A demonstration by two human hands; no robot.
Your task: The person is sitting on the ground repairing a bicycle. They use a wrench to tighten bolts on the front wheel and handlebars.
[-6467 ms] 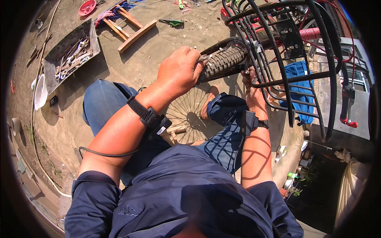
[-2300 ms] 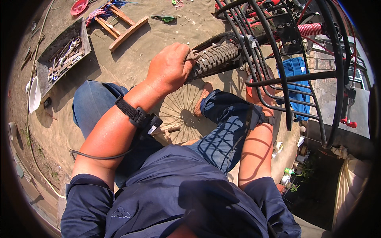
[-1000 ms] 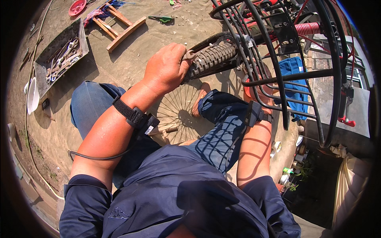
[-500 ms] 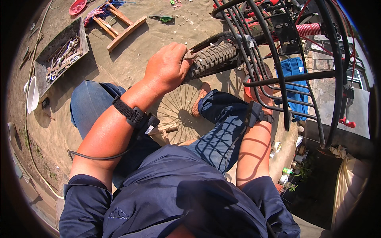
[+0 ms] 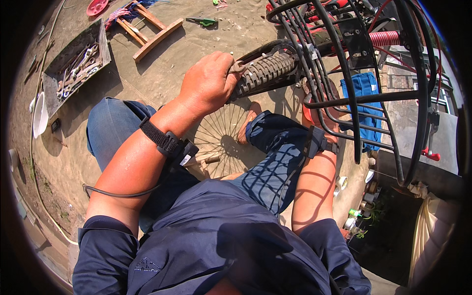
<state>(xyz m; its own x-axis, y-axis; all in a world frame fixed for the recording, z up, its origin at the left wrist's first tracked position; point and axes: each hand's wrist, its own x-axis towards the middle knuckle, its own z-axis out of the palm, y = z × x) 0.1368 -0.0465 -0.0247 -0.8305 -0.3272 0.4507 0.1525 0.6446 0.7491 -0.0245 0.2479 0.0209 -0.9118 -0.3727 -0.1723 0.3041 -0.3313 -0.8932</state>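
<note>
My left hand (image 5: 209, 81) is closed around a dull metal tool (image 5: 236, 67) at the end of a knobby bicycle tire (image 5: 265, 71). The tire lies slanted across the upper middle, beside a black wire basket or rack (image 5: 373, 98) and the red-and-black bicycle frame. My right hand (image 5: 317, 103) is behind the bars on the far side of the tire, its fingers mostly hidden, so I cannot tell what it grips. A spoked wheel's shadow falls on the ground between my jeans-clad legs. A red spring (image 5: 384, 38) and a red-tipped lever (image 5: 431, 156) show at the right.
At left are a metal tray (image 5: 55, 89) of wrenches, a white basin (image 5: 42, 112) and a hose (image 5: 32, 172). Beyond lie a wooden stool frame (image 5: 158, 42), red plastic dish (image 5: 97, 7) and green-handled tool (image 5: 208, 22). A blue bag (image 5: 366, 132) lies under the rack.
Since 6.5 seconds ago both hands and the bicycle part have shifted slightly left in view. Over the last second the left hand has edged very slightly upward, still gripping; little else differs.
</note>
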